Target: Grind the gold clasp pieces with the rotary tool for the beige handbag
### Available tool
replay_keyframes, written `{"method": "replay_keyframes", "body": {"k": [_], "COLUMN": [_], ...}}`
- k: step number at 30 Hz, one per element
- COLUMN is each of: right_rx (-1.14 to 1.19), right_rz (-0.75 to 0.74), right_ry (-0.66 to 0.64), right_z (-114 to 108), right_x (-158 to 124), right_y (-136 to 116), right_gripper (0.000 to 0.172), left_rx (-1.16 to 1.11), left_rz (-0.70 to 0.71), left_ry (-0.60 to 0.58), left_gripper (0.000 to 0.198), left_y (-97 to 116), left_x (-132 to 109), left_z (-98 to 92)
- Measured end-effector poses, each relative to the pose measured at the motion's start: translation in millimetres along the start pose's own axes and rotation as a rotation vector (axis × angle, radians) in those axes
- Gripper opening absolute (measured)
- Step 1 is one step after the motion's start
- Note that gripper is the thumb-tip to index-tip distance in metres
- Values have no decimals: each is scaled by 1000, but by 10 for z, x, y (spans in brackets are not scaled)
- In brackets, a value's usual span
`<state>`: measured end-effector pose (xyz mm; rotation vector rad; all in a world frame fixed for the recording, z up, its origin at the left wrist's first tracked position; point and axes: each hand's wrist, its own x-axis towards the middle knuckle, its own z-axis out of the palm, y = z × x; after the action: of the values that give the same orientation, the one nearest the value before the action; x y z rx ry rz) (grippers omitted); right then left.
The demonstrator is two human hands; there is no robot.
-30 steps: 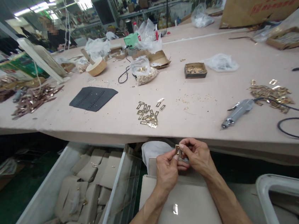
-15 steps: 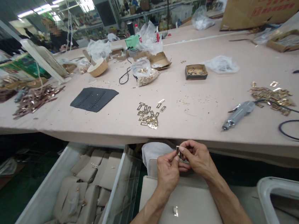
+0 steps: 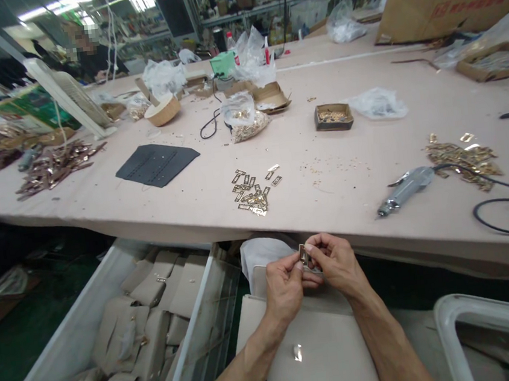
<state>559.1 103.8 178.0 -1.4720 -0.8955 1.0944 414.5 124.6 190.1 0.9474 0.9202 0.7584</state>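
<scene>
Item in hand: clasp point(image 3: 303, 253), small, gold-coloured metal, held just below the near edge of the table point(image 3: 184, 210) and above the lap. Left hand point(image 3: 285, 287): fingers curled, thumb and fingertips pinched narrow on the clasp's left side. Right hand point(image 3: 337, 263): likewise closed, thumb and forefinger gripping the clasp's right side; the two hands touch at the fingertips. Bag point(image 3: 327, 358): beige, flat on the lap under both forearms, with a small metal fitting point(image 3: 297, 352) on its face. Plates point(image 3: 252, 191): loose cluster of gold-coloured pieces on the table, straight ahead of the hands. Driver point(image 3: 402, 190): grey, lying on its side to the right, its black cable point(image 3: 502, 213) looping toward the table edge. Heap point(image 3: 463, 159): more gold-coloured parts, just behind the driver. Panel point(image 3: 157, 164): dark, flat, left of the plates. Box point(image 3: 333, 117): small, open, holding gold bits, with a clear wrapper point(image 3: 377, 105) beside it. Bin point(image 3: 63, 356): white-walled, lower left, filled with beige bags. Another person sits at the far left end of the table.
</scene>
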Motion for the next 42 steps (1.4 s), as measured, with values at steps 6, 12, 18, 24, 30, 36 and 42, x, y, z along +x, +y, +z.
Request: {"method": "replay_keyframes", "body": {"k": [6,12,18,24,30,36,42], "right_rx": [2,-28,-185,-216,-165,15,36], "right_rz": [-23,-84,-269,-251,-146,-97,-126], "right_ry": [5,37,106,90,65,20,-6], "right_z": [2,28,35,18,27,4,26], "right_x": [-19,-75,-125,-124,-91,-39,-34], "right_y": [-27,-126,-191,-202,-220,-135,-87], "right_gripper": [28,23,15,16,21,23,18], "left_rx": [0,-7,25,61,79,42,5], "left_rz": [9,4,13,26,44,29,-47], "left_ry": [3,65,110,131,149,157,139], "left_gripper": [43,39,32,32,30,35,57], "left_y": [20,43,42,64,81,65,78], "left_x": [-18,-12,-10,-30,-70,-67,-14], "left_z": [7,24,46,76,99,114,91]}}
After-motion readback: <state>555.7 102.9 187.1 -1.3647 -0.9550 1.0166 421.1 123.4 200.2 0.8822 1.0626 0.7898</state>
